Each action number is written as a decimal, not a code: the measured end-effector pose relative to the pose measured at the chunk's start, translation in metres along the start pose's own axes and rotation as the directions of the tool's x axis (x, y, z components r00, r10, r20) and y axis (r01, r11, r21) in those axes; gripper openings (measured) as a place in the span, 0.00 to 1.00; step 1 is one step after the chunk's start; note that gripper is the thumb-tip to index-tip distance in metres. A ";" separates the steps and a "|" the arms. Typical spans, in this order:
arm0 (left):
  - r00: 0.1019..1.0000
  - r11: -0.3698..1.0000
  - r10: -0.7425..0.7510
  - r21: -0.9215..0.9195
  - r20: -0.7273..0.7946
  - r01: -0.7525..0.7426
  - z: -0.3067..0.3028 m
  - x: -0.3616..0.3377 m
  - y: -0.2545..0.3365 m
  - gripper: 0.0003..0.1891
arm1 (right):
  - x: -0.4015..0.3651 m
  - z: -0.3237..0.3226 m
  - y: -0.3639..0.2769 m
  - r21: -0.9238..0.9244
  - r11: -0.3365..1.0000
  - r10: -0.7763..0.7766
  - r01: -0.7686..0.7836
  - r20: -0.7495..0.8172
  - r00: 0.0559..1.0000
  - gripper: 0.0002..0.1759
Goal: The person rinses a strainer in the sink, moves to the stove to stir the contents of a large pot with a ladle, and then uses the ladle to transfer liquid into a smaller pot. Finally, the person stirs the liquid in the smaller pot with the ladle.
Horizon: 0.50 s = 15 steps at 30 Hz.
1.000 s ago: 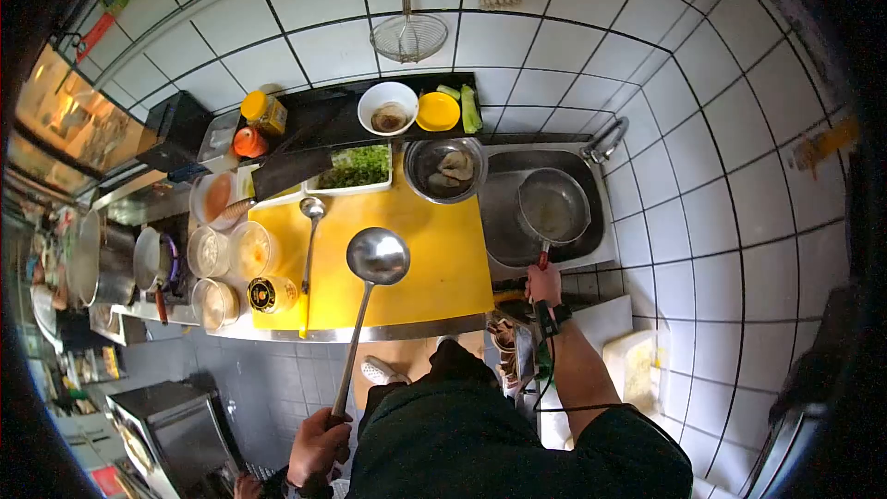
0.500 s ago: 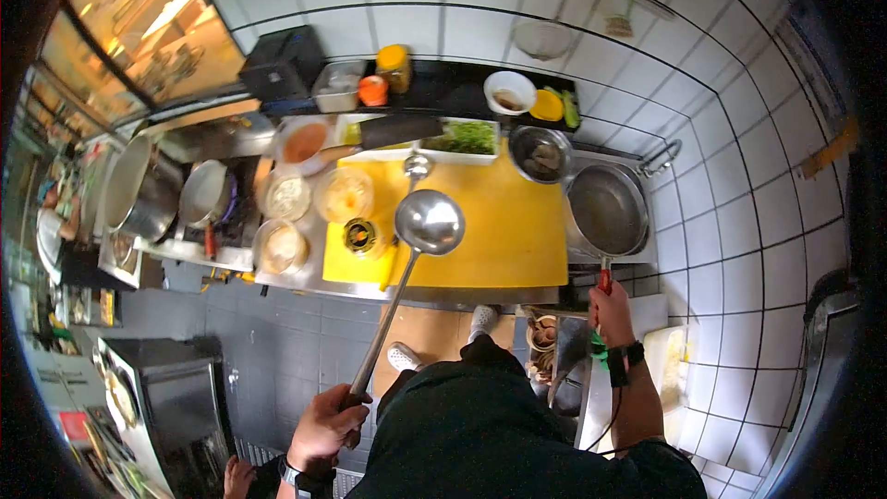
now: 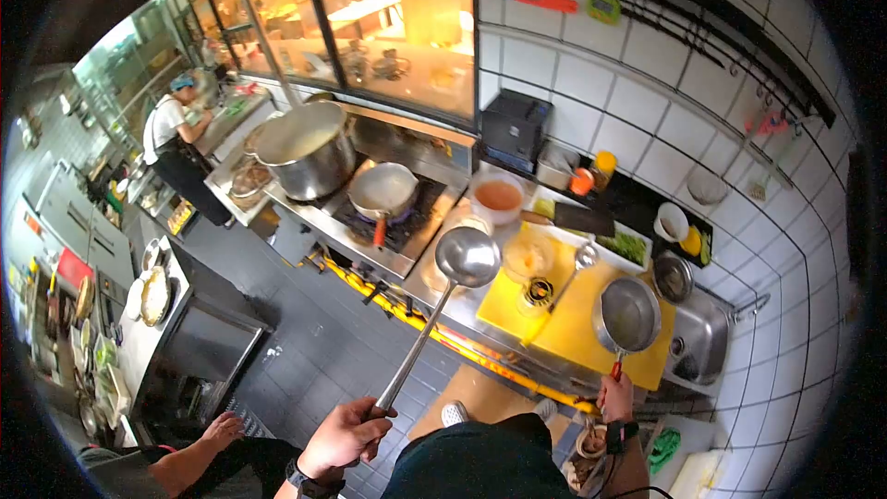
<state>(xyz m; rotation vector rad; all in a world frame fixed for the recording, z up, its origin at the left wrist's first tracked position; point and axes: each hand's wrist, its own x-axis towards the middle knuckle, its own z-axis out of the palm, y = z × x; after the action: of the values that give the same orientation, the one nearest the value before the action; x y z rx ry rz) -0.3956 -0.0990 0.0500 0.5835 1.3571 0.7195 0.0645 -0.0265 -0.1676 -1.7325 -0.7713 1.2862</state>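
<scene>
My left hand [image 3: 344, 436] is closed around the long handle of a metal ladle [image 3: 412, 359], whose round bowl points away from me and overlaps the near counter edge in this view. My right hand [image 3: 617, 398] grips the red handle of a saucepan [image 3: 628, 312]. The pan's bowl is over the right end of the yellow cutting board [image 3: 580, 307]. On the board's left part stands a small jar with a black and gold lid [image 3: 538, 292], beside a clear tub [image 3: 528, 255]. A smaller ladle [image 3: 585, 257] lies behind them, near a cleaver [image 3: 584, 219].
A stove to the left carries a big stockpot [image 3: 305, 150] and a red-handled pan [image 3: 382, 190]. A metal sink [image 3: 707, 344] lies right of the board. Another person's hand [image 3: 222, 429] shows at lower left. Farther back stands a co-worker [image 3: 173, 134] in an apron.
The view has swung left toward the stove. My right hand has carried the saucepan leftward from over the sink to over the board. My left hand still holds the ladle.
</scene>
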 end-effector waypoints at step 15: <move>0.921 0.980 0.194 0.021 -0.338 -0.199 -0.099 0.049 0.031 0.10 | 0.060 0.067 0.052 -0.074 0.996 -0.063 0.050 -0.175 0.983 0.06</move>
<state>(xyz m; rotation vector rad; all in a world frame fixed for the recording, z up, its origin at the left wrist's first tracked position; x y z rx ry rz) -0.4946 -0.0456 0.0278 0.6090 1.6245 1.0283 0.0179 0.0168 -0.2504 -1.8388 -0.7637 1.0622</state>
